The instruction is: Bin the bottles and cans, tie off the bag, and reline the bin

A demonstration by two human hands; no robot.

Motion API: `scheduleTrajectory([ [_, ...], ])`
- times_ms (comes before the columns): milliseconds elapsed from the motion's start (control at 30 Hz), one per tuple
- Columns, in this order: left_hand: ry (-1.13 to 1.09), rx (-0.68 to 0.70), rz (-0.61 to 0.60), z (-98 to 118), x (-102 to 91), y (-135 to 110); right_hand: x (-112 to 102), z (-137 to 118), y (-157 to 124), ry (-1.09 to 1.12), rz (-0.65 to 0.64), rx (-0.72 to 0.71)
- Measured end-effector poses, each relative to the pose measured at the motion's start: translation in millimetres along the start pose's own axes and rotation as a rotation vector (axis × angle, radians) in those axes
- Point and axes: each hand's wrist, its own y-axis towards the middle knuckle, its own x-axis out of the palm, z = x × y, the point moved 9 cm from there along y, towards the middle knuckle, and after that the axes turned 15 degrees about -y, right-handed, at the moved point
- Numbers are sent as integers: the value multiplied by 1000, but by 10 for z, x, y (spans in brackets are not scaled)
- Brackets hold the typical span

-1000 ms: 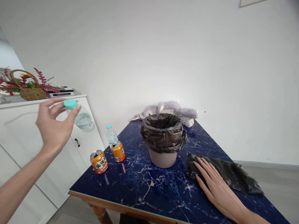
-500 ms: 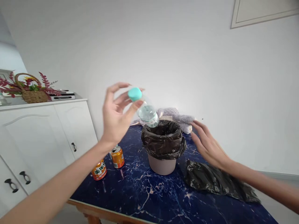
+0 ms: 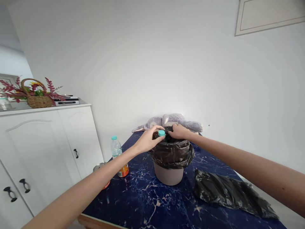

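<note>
My left hand (image 3: 150,138) is closed around the neck of a clear plastic bottle with a turquoise cap (image 3: 161,133). The bottle's body is down inside a bin, hidden by the rim. A black bin liner (image 3: 172,156) lines the pinkish-grey bin (image 3: 168,175) and folds over its edge. At the far rim, my right hand (image 3: 179,131) has its fingers bent over the black liner, gripping it. The fingertips partly disappear inside the opening.
A second bottle (image 3: 116,147) stands at the left, with orange cans (image 3: 123,171) partly behind my left forearm. A folded black bag (image 3: 228,190) lies right on the blue marbled table (image 3: 152,210). Behind the bin lies a grey plush toy (image 3: 176,119). White cabinets (image 3: 47,140) stand left.
My left hand has lowered the bottle from above the bin into it. My right hand has moved left from beside the bin onto the liner's far rim.
</note>
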Motion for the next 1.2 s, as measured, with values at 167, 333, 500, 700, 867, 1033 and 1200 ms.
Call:
scheduleTrajectory([
  [167,120,-11,4,-130,-145,-136,87,-48,-65,-79,-43,29],
  [333,356,107,275,-297,-638,-289,93,-49,-104,-103,-44,41],
  [500,694,15,526,-664,-1372,-491,96,-44,-87,-95,-50,39],
  [700,812,-518,542,-1430,-1877,-810,101,-49,-90,-81,-64,40],
  [867,618,-803,626,-1858,-1959,-1081,93,-50,-86,-75,-72,51],
  [1033,569,-771,684,-1792,-1972,-1103,101,-50,-85,-60,-86,54],
  [1200,555,-466,741,-1290,-1880,-908,98,-57,-91,-31,-85,64],
])
